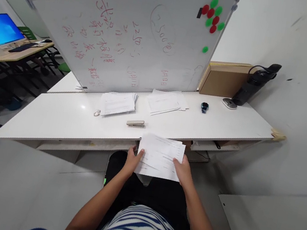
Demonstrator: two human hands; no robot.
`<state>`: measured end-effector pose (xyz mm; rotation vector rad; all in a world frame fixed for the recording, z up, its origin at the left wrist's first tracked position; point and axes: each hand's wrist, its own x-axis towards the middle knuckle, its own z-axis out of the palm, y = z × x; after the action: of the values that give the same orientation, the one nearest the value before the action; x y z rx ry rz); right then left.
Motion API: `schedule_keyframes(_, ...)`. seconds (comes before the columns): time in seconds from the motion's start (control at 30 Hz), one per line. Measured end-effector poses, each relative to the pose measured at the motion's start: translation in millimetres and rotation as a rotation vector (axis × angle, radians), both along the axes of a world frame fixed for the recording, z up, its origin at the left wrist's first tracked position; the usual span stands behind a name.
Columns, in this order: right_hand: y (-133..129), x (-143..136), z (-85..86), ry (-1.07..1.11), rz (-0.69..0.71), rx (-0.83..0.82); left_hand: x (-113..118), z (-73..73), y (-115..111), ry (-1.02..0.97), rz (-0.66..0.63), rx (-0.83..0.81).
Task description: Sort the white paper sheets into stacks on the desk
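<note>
A small sheaf of printed paper sheets (160,158) is held between my two hands, in front of the desk's near edge and above my lap. My left hand (132,161) grips its left side, thumb on top. On the opposite side my right hand (183,170) pinches the sheets, also thumb uppermost; the fingers beneath are hidden. The sheets are slightly fanned at the top. Just beyond them on the desk lies a pale stapler (136,123). Two paper stacks, a left one (118,104) and a right one (166,103), rest farther back.
The white desk (61,114) has open shelves under its front edge. A whiteboard (119,41) with red writing and magnets stands behind it. On the right are a watch (204,107), a mouse (229,103), a black bottle (255,85) and a cardboard box (222,79). A wall bounds the right side.
</note>
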<state>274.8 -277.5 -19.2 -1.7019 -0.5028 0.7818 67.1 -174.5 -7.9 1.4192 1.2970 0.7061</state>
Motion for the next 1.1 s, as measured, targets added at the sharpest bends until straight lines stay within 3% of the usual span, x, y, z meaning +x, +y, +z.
schedule_keyframes(0.07,-1.8,1.4,0.4,-0.025,0.062,-0.022,-5.3,-11.3,6.9,-0.199,-0.076,-0.456)
schedule_keyframes(0.1,-2.8,0.7,2.0,-0.025,0.104,-0.015,-7.4,-13.5,8.7,-0.283,-0.156,-0.604)
schedule_keyframes(0.17,-6.1,-2.3,8.8,-0.024,0.167,0.003,-11.5,-10.3,9.0,-0.379,-0.261,-0.699)
schedule_keyframes(0.3,-18.1,-9.9,40.2,-0.052,0.272,0.021,-23.8,20.6,-0.3,-0.4,-0.215,-0.358)
schedule_keyframes(0.43,-20.8,-15.6,87.6,-0.045,0.455,0.333,-46.3,67.0,-2.2,-0.358,-0.287,0.107)
schedule_keyframes(0.53,1.5,-20.5,116.5,-0.054,0.507,0.508,-61.5,96.2,19.1,-0.406,-0.319,0.412)
schedule_keyframes(0.6,30.8,-27.0,123.5,-0.076,0.55,0.508,-68.1,105.7,44.5,-0.383,-0.201,0.473)
schedule_keyframes(0.7,85.7,-43.5,112.2,-0.182,0.499,0.429,-75.6,101.7,87.2,-0.29,-0.002,0.372)
schedule_keyframes(0.83,141.5,-67.3,83.9,-0.257,0.551,0.34,-87.6,81.3,123.5,-0.237,0.093,0.181)
schedule_keyframes(0.93,155.2,-77.4,76.4,-0.284,0.573,0.358,-96.0,70.9,130.2,-0.265,0.056,0.177)
schedule_keyframes(1.1,153.3,-83.2,72.6,-0.267,0.545,0.324,-102.5,62.1,129.9,-0.295,0.091,0.144)
